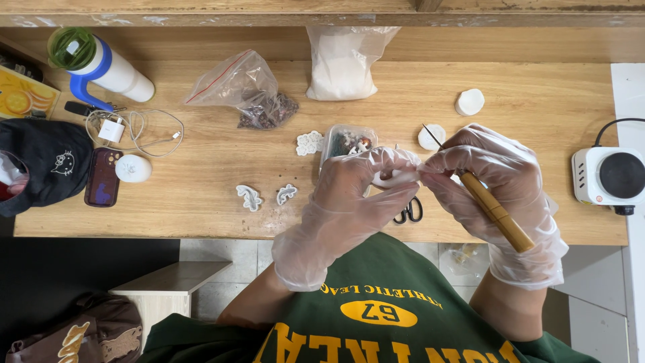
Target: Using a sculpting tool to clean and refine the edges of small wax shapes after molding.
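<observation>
Above the wooden table point(201, 202), L hand point(349, 202) pinches white piece point(396, 178) btwn fingertips; R hand point(497, 195) grips bamboo-handled needle tool point(494, 208) alongside.

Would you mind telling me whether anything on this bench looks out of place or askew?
Only the tumbler stands out: it lies tipped on its side at the far left of the bench, lid on, nothing spilled. The gloved hands are tidy.

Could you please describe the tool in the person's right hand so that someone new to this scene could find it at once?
Start at the wooden table and find the two gloved hands at its near edge. The right hand holds a needle tool against a small white piece pinched by the left hand. Unlike the black scissors below, it has a bamboo handle and a thin metal tip.
</observation>
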